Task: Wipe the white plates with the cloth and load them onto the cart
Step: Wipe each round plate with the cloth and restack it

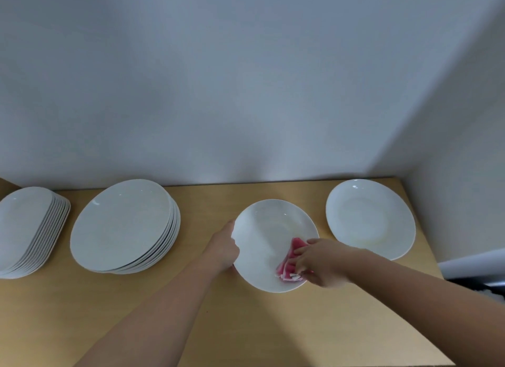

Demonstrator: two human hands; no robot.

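Right at lower centre of the frame, a glossy round white plate (269,241) sits on the desk (207,306); left hand (222,247) grips its rim, right hand (319,260) fingers curl around a crumpled pink cloth (289,262).

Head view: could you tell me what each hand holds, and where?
Left hand grips middle plate at left rim; right hand holds pink cloth by its right side.

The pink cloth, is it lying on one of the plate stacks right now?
No, the right hand holds the pink cloth on the single plate in the middle, which the left hand grips by its rim.
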